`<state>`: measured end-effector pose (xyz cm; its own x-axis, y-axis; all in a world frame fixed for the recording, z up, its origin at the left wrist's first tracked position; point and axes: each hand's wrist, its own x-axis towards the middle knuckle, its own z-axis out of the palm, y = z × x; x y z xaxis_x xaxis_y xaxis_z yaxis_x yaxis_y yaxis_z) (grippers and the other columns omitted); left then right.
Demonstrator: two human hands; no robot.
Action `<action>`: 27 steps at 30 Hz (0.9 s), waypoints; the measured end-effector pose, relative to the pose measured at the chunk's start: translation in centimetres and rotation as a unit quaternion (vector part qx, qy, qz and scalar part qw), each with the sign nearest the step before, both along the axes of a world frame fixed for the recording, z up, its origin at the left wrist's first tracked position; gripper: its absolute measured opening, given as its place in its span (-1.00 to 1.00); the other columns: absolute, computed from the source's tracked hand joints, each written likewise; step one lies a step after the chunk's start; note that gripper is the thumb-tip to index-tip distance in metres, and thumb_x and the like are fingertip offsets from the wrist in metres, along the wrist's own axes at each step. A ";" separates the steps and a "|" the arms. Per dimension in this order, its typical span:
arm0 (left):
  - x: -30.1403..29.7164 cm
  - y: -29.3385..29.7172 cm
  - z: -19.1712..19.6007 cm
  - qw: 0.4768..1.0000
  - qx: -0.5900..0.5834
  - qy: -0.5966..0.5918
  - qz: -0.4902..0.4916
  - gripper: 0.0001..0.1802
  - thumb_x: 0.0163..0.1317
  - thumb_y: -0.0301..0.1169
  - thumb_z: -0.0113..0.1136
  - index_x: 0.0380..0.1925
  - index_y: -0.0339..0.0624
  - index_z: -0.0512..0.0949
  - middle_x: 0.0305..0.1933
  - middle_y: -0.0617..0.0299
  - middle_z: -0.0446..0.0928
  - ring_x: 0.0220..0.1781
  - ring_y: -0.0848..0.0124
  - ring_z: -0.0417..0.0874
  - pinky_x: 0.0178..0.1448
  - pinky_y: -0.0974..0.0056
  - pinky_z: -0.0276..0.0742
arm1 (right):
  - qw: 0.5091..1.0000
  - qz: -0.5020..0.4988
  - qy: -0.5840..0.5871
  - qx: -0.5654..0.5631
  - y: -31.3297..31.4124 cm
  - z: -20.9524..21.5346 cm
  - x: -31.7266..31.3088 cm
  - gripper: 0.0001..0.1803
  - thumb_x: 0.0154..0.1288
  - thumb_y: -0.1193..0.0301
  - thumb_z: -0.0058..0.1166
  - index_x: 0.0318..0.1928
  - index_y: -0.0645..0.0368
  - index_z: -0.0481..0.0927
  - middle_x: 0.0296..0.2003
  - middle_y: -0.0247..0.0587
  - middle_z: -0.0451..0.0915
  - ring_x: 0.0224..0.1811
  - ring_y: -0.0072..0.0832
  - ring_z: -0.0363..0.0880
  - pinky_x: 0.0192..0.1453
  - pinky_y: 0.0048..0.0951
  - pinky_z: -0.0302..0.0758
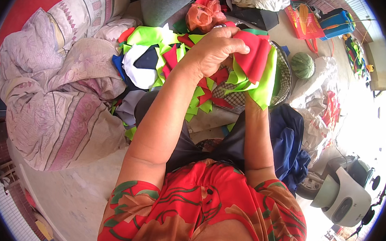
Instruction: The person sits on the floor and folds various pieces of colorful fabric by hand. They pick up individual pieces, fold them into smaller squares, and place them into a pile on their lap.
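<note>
Head view: A red cloth piece (254,57) is held by the left hand (218,50), whose grip is clamped on it, thumb laid over its upper left part. Bright green cloth pieces (263,92) are seen hanging just below and beside it. The right forearm (258,134) is raised toward these pieces; the right hand is hidden behind them, and the state of its grip cannot be told.

The held cloth is seen above a checked container (285,77), whose right rim is left visible. At the container's left edge, a heap of mixed cloth scraps (168,56) is spread, green, red, white and dark pieces being noted. Beyond the heap's far edge, a grey bucket (165,9) and a red plastic bag (205,14) are placed.

On the floor (75,197), a patterned fabric bundle (70,76) is found left of the heap. Just right of the container's right rim, a watermelon (303,65) is recorded.
</note>
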<state>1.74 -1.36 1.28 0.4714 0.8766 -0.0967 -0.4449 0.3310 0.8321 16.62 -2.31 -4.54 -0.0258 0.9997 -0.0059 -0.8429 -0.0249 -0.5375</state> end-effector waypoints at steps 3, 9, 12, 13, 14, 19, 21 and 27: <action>-0.2 0.1 0.1 0.997 -0.023 -0.071 0.024 -0.57 0.07 -0.52 0.07 0.02 -0.30 0.41 -0.07 0.16 0.53 -0.05 0.38 0.56 0.12 0.27 0.44 | 0.990 -0.075 -0.108 0.042 -0.5 -0.2 0.1 -0.54 0.42 0.11 -0.22 0.10 0.20 0.37 0.00 -0.18 0.48 0.02 -0.44 0.48 0.13 -0.39 0.42; 0.0 0.4 -0.1 0.996 -0.008 -0.046 0.073 -0.57 0.06 -0.51 0.06 0.01 -0.32 0.43 -0.09 0.19 0.52 -0.07 0.44 0.54 0.08 0.35 0.44 | 0.997 -0.075 -0.008 0.035 -0.2 -1.1 0.7 -0.60 0.43 0.15 -0.23 0.08 0.17 0.36 0.00 -0.23 0.48 0.01 -0.46 0.48 0.08 -0.40 0.46; 0.3 0.8 -1.4 0.967 0.135 0.169 0.134 -0.56 0.05 -0.50 0.09 0.01 -0.29 0.45 -0.13 0.28 0.50 -0.14 0.53 0.50 0.03 0.45 0.39 | 0.994 -0.059 -0.082 0.049 -1.2 1.8 0.0 -0.63 0.43 0.17 -0.21 0.07 0.14 0.38 -0.01 -0.28 0.48 0.00 -0.49 0.48 0.07 -0.44 0.46; 0.4 1.1 -2.2 0.968 0.117 0.169 0.143 -0.58 0.01 -0.50 0.14 -0.04 -0.27 0.47 -0.17 0.33 0.47 -0.17 0.60 0.43 -0.03 0.48 0.35 | 0.995 -0.046 -0.080 0.022 -1.6 2.6 -0.4 -0.64 0.43 0.18 -0.20 0.07 0.13 0.37 -0.02 -0.31 0.47 0.00 -0.52 0.46 0.06 -0.47 0.45; 0.6 1.0 -2.2 0.954 0.139 0.219 0.150 -0.60 0.01 -0.50 0.16 -0.06 -0.28 0.48 -0.18 0.32 0.48 -0.19 0.60 0.44 -0.05 0.48 0.36 | 0.996 -0.037 -0.078 -0.005 -1.8 2.9 -0.5 -0.65 0.43 0.19 -0.18 0.08 0.12 0.36 -0.03 -0.33 0.46 -0.01 -0.54 0.45 0.04 -0.50 0.44; 0.6 0.9 -1.9 0.908 0.201 0.343 0.128 -0.71 0.03 -0.46 0.25 -0.22 -0.32 0.50 -0.35 0.31 0.51 -0.33 0.58 0.47 -0.22 0.46 0.39 | 0.934 -0.035 -0.350 0.066 0.0 -1.9 1.0 -0.67 0.23 0.49 -0.01 0.02 0.23 0.49 -0.08 -0.10 0.54 -0.04 -0.34 0.52 0.06 -0.45 0.39; 0.3 0.9 -2.2 0.919 0.189 0.306 0.165 -0.74 0.06 -0.44 0.25 -0.26 -0.30 0.48 -0.38 0.27 0.52 -0.35 0.54 0.52 -0.29 0.43 0.45 | 0.740 -0.188 -0.626 0.162 -0.1 -1.8 1.5 -0.75 0.14 0.49 0.02 -0.14 0.17 0.59 -0.12 -0.09 0.57 -0.16 -0.26 0.58 -0.05 -0.43 0.47; -0.7 0.7 -0.7 0.941 0.097 0.186 0.267 -0.73 0.12 -0.37 0.22 -0.24 -0.26 0.45 -0.32 0.16 0.53 -0.38 0.42 0.62 -0.43 0.39 0.57 | 0.693 -0.293 -0.646 0.130 4.2 1.4 8.3 -0.69 0.36 0.35 -0.16 -0.06 0.34 0.44 -0.23 -0.12 0.57 -0.29 -0.45 0.56 -0.26 -0.51 0.51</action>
<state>1.06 -0.70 0.56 -0.0752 0.9970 0.0186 -0.1704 -0.0312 0.9849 24.90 1.88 -3.16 0.2446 0.8076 0.5365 0.5213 0.3570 -0.7751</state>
